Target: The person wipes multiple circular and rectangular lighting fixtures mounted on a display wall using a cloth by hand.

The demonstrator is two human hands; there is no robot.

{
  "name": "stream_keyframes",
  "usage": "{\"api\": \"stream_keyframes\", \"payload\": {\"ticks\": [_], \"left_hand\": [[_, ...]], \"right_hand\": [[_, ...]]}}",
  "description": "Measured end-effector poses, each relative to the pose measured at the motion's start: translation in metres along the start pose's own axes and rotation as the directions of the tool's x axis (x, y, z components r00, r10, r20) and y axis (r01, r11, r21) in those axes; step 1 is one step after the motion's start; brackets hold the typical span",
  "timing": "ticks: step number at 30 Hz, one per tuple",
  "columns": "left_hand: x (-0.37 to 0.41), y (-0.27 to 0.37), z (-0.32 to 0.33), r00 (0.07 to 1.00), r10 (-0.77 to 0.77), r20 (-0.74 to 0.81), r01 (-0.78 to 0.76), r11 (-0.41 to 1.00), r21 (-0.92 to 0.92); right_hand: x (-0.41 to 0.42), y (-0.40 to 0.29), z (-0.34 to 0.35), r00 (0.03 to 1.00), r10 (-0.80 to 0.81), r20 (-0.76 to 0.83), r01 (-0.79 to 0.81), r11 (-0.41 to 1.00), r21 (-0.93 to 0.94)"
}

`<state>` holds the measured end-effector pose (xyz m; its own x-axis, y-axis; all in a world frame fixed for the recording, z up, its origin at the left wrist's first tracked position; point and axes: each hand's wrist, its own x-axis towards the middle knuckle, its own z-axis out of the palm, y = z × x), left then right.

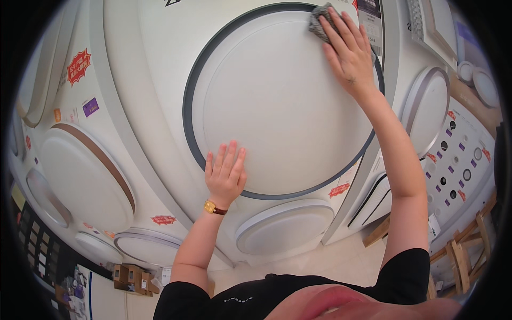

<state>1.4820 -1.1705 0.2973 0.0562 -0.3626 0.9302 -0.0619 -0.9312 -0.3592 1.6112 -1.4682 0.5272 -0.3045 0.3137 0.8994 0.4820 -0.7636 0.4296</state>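
Observation:
A large round white ceiling lamp point(280, 104) with a dark grey rim is mounted on a white display panel before me. My right hand point(351, 56) presses a grey cloth point(324, 24) against the lamp's upper right edge, fingers spread over it. At the lower left of the same lamp, my left hand point(226, 172) lies flat with its fingers apart and nothing in it. A watch with a gold case and brown strap point(215, 207) is on the left wrist.
Below the large lamp is a smaller round lamp point(285, 227). More lamps hang left, one with a brown rim point(88, 176), and right point(427, 110). Cardboard boxes point(134, 279) stand at the lower left, a wooden frame point(460, 260) at the lower right.

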Motion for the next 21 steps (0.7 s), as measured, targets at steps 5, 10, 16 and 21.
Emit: {"api": "stream_keyframes", "payload": {"ticks": [5, 10, 16, 21], "left_hand": [[-0.003, 0.002, -0.002, 0.999, -0.043, 0.018, 0.042, 0.998, 0.038], [-0.003, 0.007, -0.002, 0.997, -0.081, 0.014, 0.079, 0.993, 0.084], [-0.001, 0.024, -0.003, 0.978, -0.198, 0.058, 0.195, 0.979, 0.059], [0.007, 0.03, -0.008, 0.971, -0.234, 0.055, 0.232, 0.972, 0.047]], "right_hand": [[-0.115, 0.048, -0.002, 0.949, 0.312, 0.034, -0.314, 0.946, 0.085], [-0.193, 0.017, -0.012, 0.889, 0.454, 0.054, -0.455, 0.867, 0.202], [-0.088, 0.021, 0.003, 0.95, 0.298, -0.091, -0.275, 0.939, 0.207], [0.014, -0.05, 0.002, 0.986, 0.166, -0.002, -0.164, 0.974, 0.155]]}}
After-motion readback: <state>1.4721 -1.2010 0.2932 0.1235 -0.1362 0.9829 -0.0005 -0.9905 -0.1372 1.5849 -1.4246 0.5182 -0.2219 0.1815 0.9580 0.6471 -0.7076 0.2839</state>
